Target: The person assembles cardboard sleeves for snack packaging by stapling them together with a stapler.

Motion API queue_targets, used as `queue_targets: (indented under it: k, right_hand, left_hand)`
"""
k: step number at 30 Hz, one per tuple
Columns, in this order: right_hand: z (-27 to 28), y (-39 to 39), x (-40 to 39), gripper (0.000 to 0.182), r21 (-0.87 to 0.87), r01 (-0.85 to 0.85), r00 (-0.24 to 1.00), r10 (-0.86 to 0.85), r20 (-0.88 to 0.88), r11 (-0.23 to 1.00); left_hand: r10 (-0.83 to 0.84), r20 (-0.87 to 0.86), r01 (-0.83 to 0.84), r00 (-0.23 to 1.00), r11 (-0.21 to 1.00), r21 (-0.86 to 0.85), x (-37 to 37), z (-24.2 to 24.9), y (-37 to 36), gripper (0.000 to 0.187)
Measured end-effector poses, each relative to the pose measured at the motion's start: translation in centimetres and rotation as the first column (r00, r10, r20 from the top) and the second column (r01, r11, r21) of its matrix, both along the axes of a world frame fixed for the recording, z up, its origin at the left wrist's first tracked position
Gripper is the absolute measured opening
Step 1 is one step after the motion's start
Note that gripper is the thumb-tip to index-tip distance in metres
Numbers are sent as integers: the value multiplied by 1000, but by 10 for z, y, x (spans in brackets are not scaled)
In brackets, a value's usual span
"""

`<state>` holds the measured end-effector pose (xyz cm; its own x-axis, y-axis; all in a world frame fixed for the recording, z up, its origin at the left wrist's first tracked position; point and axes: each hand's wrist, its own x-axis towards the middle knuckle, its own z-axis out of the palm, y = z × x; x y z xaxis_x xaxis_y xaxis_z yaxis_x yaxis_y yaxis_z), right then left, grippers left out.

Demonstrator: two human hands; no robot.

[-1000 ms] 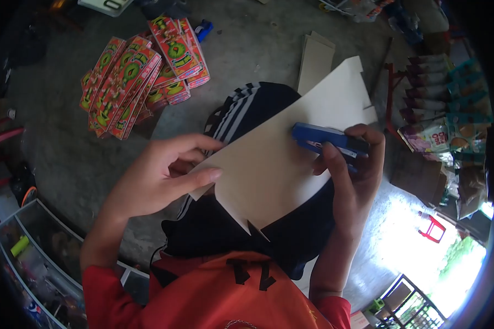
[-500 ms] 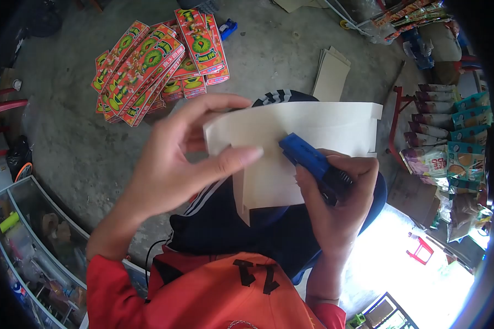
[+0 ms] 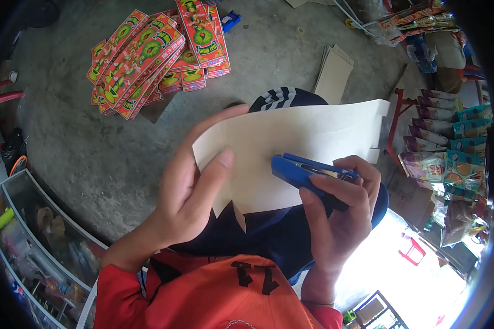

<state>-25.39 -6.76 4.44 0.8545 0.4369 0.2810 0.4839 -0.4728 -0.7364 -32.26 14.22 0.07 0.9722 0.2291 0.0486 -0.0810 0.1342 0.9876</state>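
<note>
A pale cardboard sheet (image 3: 291,131) with notched flaps lies bent across my lap. My left hand (image 3: 195,186) pinches its left edge, thumb on top and fingers underneath. In my right hand (image 3: 346,208) is a blue stapler (image 3: 299,172), held over the middle of the sheet, its front end pointing left. My right fingers wrap round its rear part.
Red printed boxes (image 3: 148,60) lie in a loose pile on the concrete floor, with a second blue stapler (image 3: 231,21) beside them. Flat cardboard pieces (image 3: 333,71) rest beyond my knee. A glass display case (image 3: 38,236) stands at left, hanging snack packets (image 3: 442,137) at right.
My left hand has closed on the sheet's left edge, its thumb now pressed to the surface. My right hand has turned the stapler more level and shifted its front end slightly down and left.
</note>
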Motion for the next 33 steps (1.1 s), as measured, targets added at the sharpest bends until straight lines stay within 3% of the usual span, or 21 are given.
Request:
queue_targets:
  k: [1,8,12,13,16,19,23,26,28,33]
  right_hand:
    - [-1,0,-1,40,31,3,1000,-2,-13,1000]
    - [1,14,-15,59,151,5,1000,-6,5,988]
    - [-20,20,-18,47,254,-104,994,91,65,962]
    - [-21,18,-20,46,153,-101,991,86,101,983]
    - [-30,21,-24,61,215,-34,998,21,62,976]
    - [-33,29,-24,77,272,-71,991,35,132,960]
    - [-39,39,-25,69,177,-104,979,69,192,979]
    - [-35,37,-27,59,136,-111,994,108,28,984]
    - [-32,39,-31,54,208,-65,997,70,-20,976]
    - [-12,38,-35,49,191,-30,993,51,-107,981]
  left_hand:
    - [11,17,-13,1000,997,78,0,0,0,45]
    - [27,5,-28,1000,993,113,-4,5,-6,41]
    - [1,-55,4,998,995,103,-5,7,-5,40]
    - [7,-53,-2,999,995,97,-5,6,-5,40]
    - [53,13,-53,999,997,55,1,-1,-5,40]
    - [67,41,-70,997,994,86,1,-6,-3,40]
    - [3,-55,1,998,997,73,-4,-3,5,42]
    - [-75,-129,79,989,997,26,-6,4,18,46]
    - [-108,-170,106,980,994,-22,-4,12,27,47]
    - [-155,-171,188,973,962,197,1,25,44,44]
